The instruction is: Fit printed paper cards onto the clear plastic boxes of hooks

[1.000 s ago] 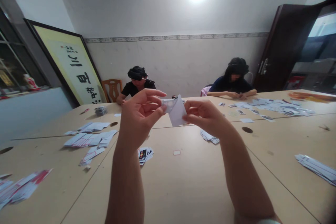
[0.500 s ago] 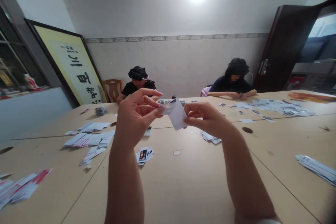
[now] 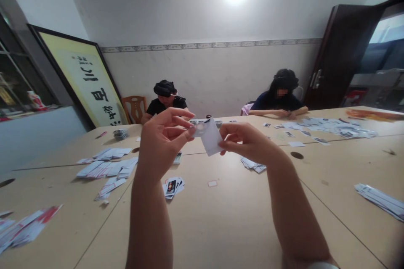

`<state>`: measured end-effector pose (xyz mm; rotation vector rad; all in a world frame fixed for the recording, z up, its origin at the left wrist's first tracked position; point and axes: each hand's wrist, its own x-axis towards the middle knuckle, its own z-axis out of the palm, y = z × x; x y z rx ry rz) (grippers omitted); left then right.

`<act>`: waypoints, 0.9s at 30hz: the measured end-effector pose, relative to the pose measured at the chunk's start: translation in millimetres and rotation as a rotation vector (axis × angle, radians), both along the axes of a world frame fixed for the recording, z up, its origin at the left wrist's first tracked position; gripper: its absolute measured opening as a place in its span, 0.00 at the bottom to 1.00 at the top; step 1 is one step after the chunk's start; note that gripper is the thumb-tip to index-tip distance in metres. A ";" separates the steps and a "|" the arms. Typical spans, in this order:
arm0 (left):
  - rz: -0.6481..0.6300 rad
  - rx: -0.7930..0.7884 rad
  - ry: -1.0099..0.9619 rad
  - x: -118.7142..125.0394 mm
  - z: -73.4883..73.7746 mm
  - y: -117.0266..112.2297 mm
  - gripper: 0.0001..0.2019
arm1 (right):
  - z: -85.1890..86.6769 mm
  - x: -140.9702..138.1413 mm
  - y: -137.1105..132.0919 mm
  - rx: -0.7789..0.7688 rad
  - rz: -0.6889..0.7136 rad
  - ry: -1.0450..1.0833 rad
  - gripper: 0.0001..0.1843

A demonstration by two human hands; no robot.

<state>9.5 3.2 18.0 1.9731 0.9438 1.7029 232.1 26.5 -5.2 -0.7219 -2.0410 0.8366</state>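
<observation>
Above the table, my left hand (image 3: 164, 138) pinches a small clear plastic sleeve (image 3: 200, 129) between thumb and fingers. My right hand (image 3: 246, 139) grips the right edge of a white card (image 3: 211, 140), which hangs tilted. The card overlaps the sleeve's right end; whether it is inside the sleeve or in front of it I cannot tell. A dark patch shows at the top where they meet. Below my hands, a small pile of picture cards (image 3: 172, 188) lies beside my left forearm. A little red-bordered label (image 3: 212, 183) lies between my forearms.
Stacks of white cards (image 3: 107, 167) lie at the left, more with red marks (image 3: 30, 227) nearer. Loose cards (image 3: 331, 128) spread at the far right, and a long stack (image 3: 380, 201) lies at the right edge. Two people sit across the table (image 3: 221, 231).
The white card has shifted very slightly left against the sleeve. My hands otherwise hold nearly the same pose.
</observation>
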 end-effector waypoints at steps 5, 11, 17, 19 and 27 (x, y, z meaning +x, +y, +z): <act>-0.066 0.011 0.037 8.5 -3.0 -1.3 0.10 | -3.7 -6.8 6.3 -0.111 0.055 0.182 0.16; 0.006 0.039 0.113 16.9 -7.8 2.6 0.10 | -5.1 -21.1 4.0 -0.091 -0.047 0.262 0.10; 0.072 0.223 0.260 23.0 -8.8 5.6 0.13 | -4.3 -20.7 0.4 -0.039 -0.142 0.224 0.10; 0.056 0.327 0.344 23.5 -8.5 6.4 0.13 | -4.2 -18.2 0.6 -0.021 -0.120 0.184 0.10; 0.005 0.401 0.469 22.9 -6.9 9.9 0.06 | -3.0 -11.2 4.2 -0.052 -0.062 0.177 0.09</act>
